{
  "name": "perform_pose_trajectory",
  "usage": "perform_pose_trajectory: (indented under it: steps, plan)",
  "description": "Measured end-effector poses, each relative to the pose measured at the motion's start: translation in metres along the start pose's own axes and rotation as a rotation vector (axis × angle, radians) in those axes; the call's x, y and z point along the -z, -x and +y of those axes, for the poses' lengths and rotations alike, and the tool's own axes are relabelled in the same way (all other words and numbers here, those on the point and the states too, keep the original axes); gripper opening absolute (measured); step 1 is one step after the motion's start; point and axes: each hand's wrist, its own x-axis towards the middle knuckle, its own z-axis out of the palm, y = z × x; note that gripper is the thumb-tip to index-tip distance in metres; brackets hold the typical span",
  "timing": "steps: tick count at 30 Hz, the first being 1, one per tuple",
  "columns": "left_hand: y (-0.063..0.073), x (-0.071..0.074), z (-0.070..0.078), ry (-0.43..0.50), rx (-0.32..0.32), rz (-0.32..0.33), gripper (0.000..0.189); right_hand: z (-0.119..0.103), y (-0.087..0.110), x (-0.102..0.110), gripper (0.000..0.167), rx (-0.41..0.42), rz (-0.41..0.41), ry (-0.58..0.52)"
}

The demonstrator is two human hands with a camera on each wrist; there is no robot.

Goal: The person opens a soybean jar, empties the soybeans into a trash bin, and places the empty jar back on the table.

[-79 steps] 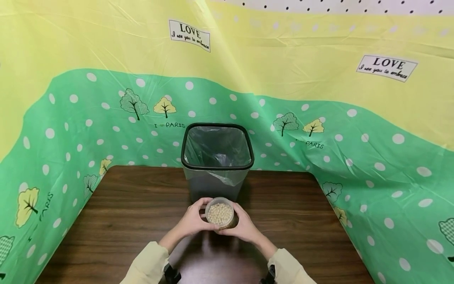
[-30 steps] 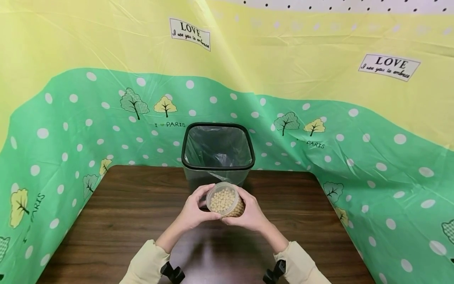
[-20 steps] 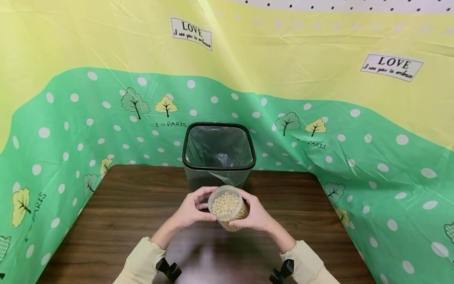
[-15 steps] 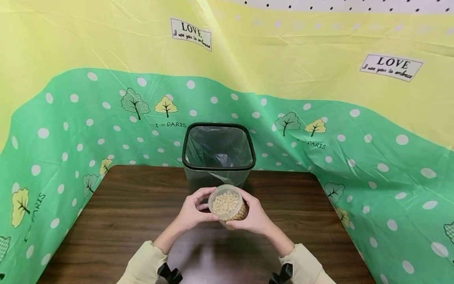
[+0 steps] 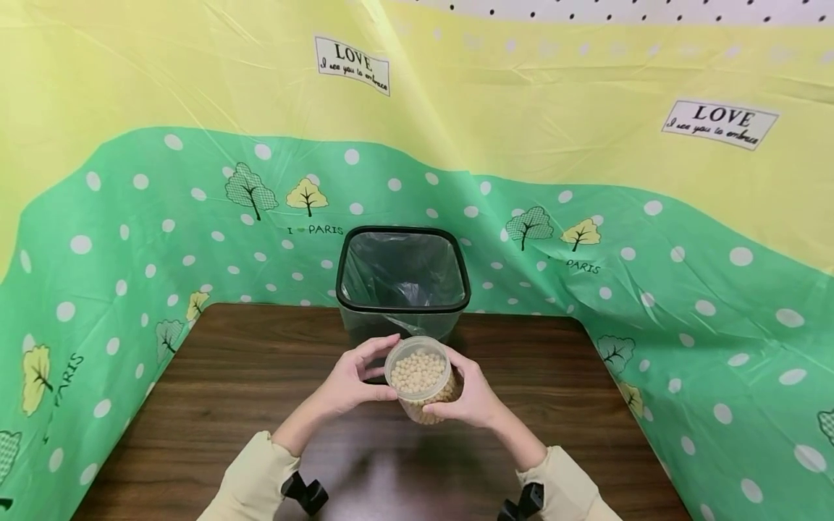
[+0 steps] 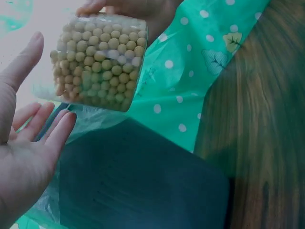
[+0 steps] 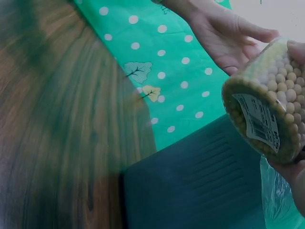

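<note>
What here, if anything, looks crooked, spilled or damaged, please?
Nothing looks spilled or damaged. The jar leans in the right hand, but I see nothing fallen from it. The clear liner hangs unevenly down the front of the bin, a little untidy.

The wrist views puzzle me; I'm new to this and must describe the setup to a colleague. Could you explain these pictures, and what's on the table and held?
There's no machine here: these are a person's two bare hands. The wide picture comes from a camera on the head; the two closer ones come from wrist cameras, each looking at that hand's work. On the table stands a black-rimmed bin lined with a clear bag. In front of it, the right hand grips a tilted clear jar of small, round, beige pieces. The left hand is beside the jar, fingers extended; whether it touches, I can't tell.
</note>
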Motion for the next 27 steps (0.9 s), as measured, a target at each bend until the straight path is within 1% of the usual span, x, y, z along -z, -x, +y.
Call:
perform_pose_trajectory:
  steps: [1, 2, 3, 4, 6, 8, 9, 11, 12, 14, 16, 19, 20, 21, 22, 23, 25, 27]
  plan:
    - [0.000, 0.000, -0.001, -0.001, -0.014, -0.017, 0.070, 0.000, 0.000, 0.000, 0.078, 0.007, -0.006, 0.009]
    - [0.000, -0.001, -0.001, -0.002, -0.026, -0.021, 0.069, -0.001, 0.001, 0.000, 0.078, 0.016, 0.004, 0.029]
    - [0.001, -0.002, -0.002, -0.004, -0.034, -0.011, 0.068, -0.001, 0.001, -0.002, 0.079, 0.020, 0.023, 0.053]
    - [0.001, -0.004, -0.003, -0.008, -0.038, 0.013, 0.067, -0.001, 0.001, -0.004, 0.080, 0.025, 0.053, 0.081]
    - [0.002, -0.009, -0.003, -0.017, -0.028, 0.087, 0.065, 0.009, 0.003, -0.009, 0.082, 0.039, 0.136, 0.152]
    - [0.003, -0.015, -0.002, -0.027, 0.000, 0.165, 0.064, 0.019, 0.005, -0.016, 0.084, 0.041, 0.216, 0.217]
    - [0.003, -0.017, -0.002, -0.036, 0.019, 0.193, 0.063, 0.024, 0.005, -0.018, 0.085, 0.041, 0.247, 0.242]
    - [0.003, -0.018, -0.001, -0.012, 0.041, 0.224, 0.062, 0.033, 0.006, -0.021, 0.087, 0.040, 0.290, 0.279]
    - [0.002, -0.017, -0.001, 0.006, 0.043, 0.225, 0.062, 0.032, 0.006, -0.021, 0.088, 0.037, 0.292, 0.281]
    - [0.001, -0.012, -0.002, 0.051, 0.043, 0.197, 0.062, 0.025, 0.003, -0.019, 0.086, 0.017, 0.255, 0.252]
    - [0.001, -0.007, -0.003, 0.088, 0.033, 0.141, 0.064, 0.016, 0.000, -0.014, 0.084, 0.005, 0.183, 0.200]
    - [0.001, -0.002, -0.005, 0.057, 0.010, 0.059, 0.069, 0.008, -0.003, -0.007, 0.081, 0.014, 0.072, 0.132]
    - [0.001, -0.001, -0.005, 0.043, 0.002, 0.044, 0.071, 0.009, -0.004, -0.006, 0.082, 0.025, 0.052, 0.123]
    - [0.001, -0.002, -0.006, 0.028, -0.004, 0.045, 0.072, 0.013, -0.004, -0.006, 0.083, 0.031, 0.044, 0.122]
    - [0.002, -0.003, -0.006, 0.010, -0.004, 0.062, 0.072, 0.017, -0.003, -0.007, 0.084, 0.034, 0.047, 0.123]
    - [0.002, -0.006, -0.006, -0.006, 0.001, 0.094, 0.071, 0.022, -0.003, -0.009, 0.085, 0.043, 0.068, 0.141]
    - [0.003, -0.012, -0.005, -0.028, 0.027, 0.183, 0.071, 0.030, -0.001, -0.015, 0.085, 0.076, 0.144, 0.206]
    - [0.004, -0.018, -0.004, -0.050, 0.068, 0.276, 0.070, 0.036, -0.001, -0.022, 0.085, 0.105, 0.232, 0.283]
